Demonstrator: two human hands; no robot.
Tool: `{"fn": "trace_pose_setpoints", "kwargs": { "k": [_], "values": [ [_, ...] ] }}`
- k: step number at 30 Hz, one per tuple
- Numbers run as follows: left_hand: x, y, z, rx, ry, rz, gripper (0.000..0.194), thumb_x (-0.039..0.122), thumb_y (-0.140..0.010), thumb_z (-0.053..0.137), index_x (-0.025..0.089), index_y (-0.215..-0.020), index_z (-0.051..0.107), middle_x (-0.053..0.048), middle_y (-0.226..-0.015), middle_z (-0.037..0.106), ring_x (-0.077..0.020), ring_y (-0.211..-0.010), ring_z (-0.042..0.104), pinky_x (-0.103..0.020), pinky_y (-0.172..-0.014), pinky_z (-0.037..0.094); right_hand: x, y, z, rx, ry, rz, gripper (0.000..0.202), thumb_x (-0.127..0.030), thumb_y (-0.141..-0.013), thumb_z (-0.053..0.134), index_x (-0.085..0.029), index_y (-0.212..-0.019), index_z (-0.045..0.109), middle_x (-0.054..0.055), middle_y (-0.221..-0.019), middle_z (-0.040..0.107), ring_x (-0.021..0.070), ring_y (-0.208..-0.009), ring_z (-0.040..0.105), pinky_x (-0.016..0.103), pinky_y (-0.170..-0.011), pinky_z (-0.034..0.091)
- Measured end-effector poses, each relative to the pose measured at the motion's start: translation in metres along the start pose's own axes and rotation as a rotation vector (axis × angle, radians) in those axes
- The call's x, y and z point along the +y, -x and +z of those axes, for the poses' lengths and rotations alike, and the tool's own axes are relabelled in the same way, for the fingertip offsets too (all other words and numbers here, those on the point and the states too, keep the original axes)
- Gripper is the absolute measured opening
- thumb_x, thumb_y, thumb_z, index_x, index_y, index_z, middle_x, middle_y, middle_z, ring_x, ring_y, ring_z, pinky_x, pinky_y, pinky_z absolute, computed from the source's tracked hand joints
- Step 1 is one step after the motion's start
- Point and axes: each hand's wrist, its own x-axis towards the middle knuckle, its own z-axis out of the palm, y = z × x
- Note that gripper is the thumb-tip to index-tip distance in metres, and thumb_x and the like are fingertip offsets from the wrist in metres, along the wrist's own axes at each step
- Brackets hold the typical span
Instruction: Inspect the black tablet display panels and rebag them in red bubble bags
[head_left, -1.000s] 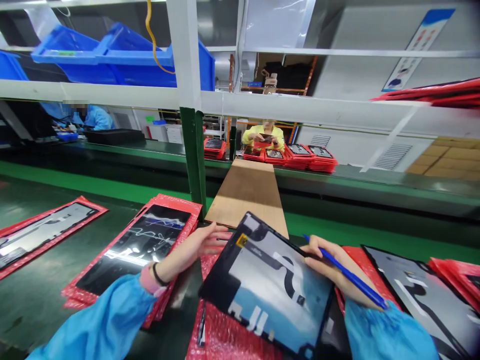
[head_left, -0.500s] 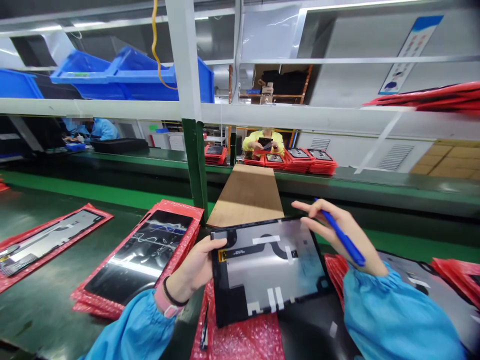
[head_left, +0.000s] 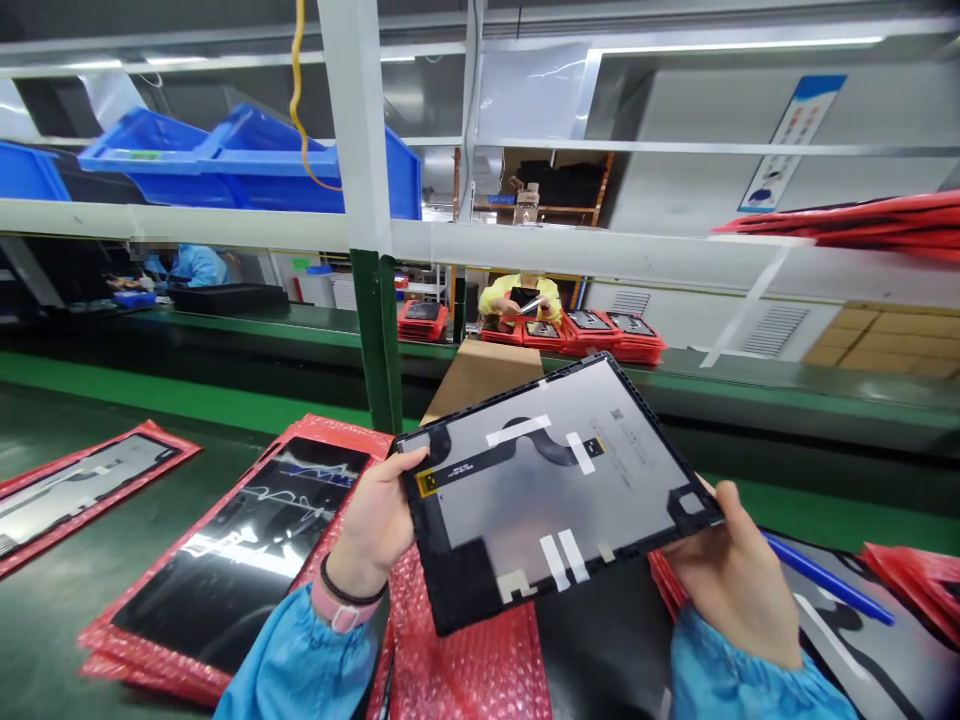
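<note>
My left hand (head_left: 375, 520) grips the left edge of a tablet display panel (head_left: 555, 500), its thumb over the front rim. On the lower right corner, my right hand (head_left: 739, 580) is closed with the thumb on top. The panel's grey metal back faces me, tilted, with a black frame, a dark ribbon cable and several white tape strips. A blue pen (head_left: 832, 580) sticks out to the right from behind my right hand; its grip is hidden. Below the panel lies a red bubble-wrap bag (head_left: 472, 660).
Left, a glossy black panel (head_left: 247, 550) rests on stacked red bubble bags, beside another panel (head_left: 82, 495). More panels (head_left: 877, 620) lie right. A green-and-white post (head_left: 377, 340) rises ahead, below blue bins (head_left: 277, 165). A person in yellow (head_left: 521, 295) works across the line.
My right hand has moved from the panel's upper right corner down to its lower right corner and now grips it. The panel's right side has swung upward. The pen has shifted right with the hand.
</note>
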Motion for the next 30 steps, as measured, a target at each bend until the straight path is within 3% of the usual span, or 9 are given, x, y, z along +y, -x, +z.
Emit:
{"fn": "trace_pose_setpoints", "kwargs": {
  "k": [3, 6, 9, 13, 21, 27, 30],
  "values": [
    [-0.003, -0.004, 0.003, -0.016, 0.005, 0.024, 0.029, 0.011, -0.085, 0.043, 0.007, -0.084, 0.073, -0.011, -0.075, 0.077, -0.0273, -0.089, 0.073, -0.046, -0.095, 0.051, 0.0, -0.002, 0.001, -0.023, -0.03, -0.046, 0.038, -0.055, -0.077, 0.062, -0.029, -0.103, 0.072, 0.004, -0.101, 0.076, 0.0276, -0.093, 0.07, 0.04, -0.077, 0.06],
    [-0.004, -0.013, 0.0, -0.056, -0.027, 0.051, 0.027, 0.011, -0.08, 0.047, 0.008, -0.082, 0.074, -0.011, -0.077, 0.077, -0.0283, -0.093, 0.071, -0.046, -0.096, 0.05, 0.0, -0.002, 0.005, -0.087, 0.014, -0.101, 0.029, -0.038, -0.08, 0.063, -0.03, -0.108, 0.07, 0.004, -0.106, 0.075, 0.0268, -0.097, 0.069, 0.043, -0.084, 0.056],
    [-0.002, -0.023, -0.005, -0.15, -0.063, 0.144, 0.02, 0.012, -0.074, 0.054, 0.012, -0.077, 0.074, -0.008, -0.078, 0.077, -0.0285, -0.097, 0.07, -0.044, -0.098, 0.049, 0.002, -0.004, 0.007, -0.099, 0.024, -0.117, 0.033, -0.028, -0.079, 0.066, -0.033, -0.111, 0.068, 0.003, -0.109, 0.073, 0.0273, -0.1, 0.068, 0.046, -0.089, 0.054],
    [0.0, -0.03, -0.008, -0.231, -0.047, 0.165, 0.022, 0.026, -0.078, 0.056, 0.014, -0.081, 0.075, -0.007, -0.087, 0.078, -0.0303, -0.105, 0.067, -0.045, -0.102, 0.045, 0.007, -0.009, 0.006, -0.085, -0.009, -0.077, 0.036, -0.026, -0.077, 0.068, -0.034, -0.113, 0.068, 0.003, -0.107, 0.073, 0.027, -0.099, 0.068, 0.046, -0.09, 0.054],
    [0.003, -0.03, -0.005, -0.228, 0.033, 0.109, 0.042, 0.04, -0.088, 0.044, 0.011, -0.102, 0.07, -0.013, -0.103, 0.074, -0.0341, -0.111, 0.063, -0.051, -0.101, 0.042, 0.014, -0.014, 0.006, -0.028, 0.005, -0.061, 0.031, -0.028, -0.076, 0.07, -0.036, -0.106, 0.07, -0.002, -0.097, 0.074, 0.0252, -0.103, 0.065, 0.043, -0.095, 0.053],
    [0.001, -0.031, -0.009, -0.195, -0.036, 0.148, 0.029, 0.031, -0.076, 0.066, 0.012, -0.098, 0.071, -0.011, -0.095, 0.076, -0.0329, -0.102, 0.067, -0.047, -0.097, 0.047, 0.015, -0.014, 0.009, -0.015, 0.02, -0.071, 0.022, -0.029, -0.074, 0.07, -0.035, -0.095, 0.072, -0.001, -0.108, 0.072, 0.0275, -0.102, 0.066, 0.048, -0.096, 0.051],
    [-0.001, -0.035, -0.013, -0.142, -0.142, 0.224, 0.023, 0.02, -0.066, 0.076, 0.013, -0.088, 0.074, -0.008, -0.082, 0.077, -0.0299, -0.093, 0.071, -0.043, -0.092, 0.051, 0.017, -0.013, 0.009, -0.029, -0.031, -0.064, 0.025, -0.026, -0.075, 0.069, -0.035, -0.098, 0.071, -0.003, -0.092, 0.074, 0.026, -0.097, 0.067, 0.047, -0.098, 0.05]
  ]
}}
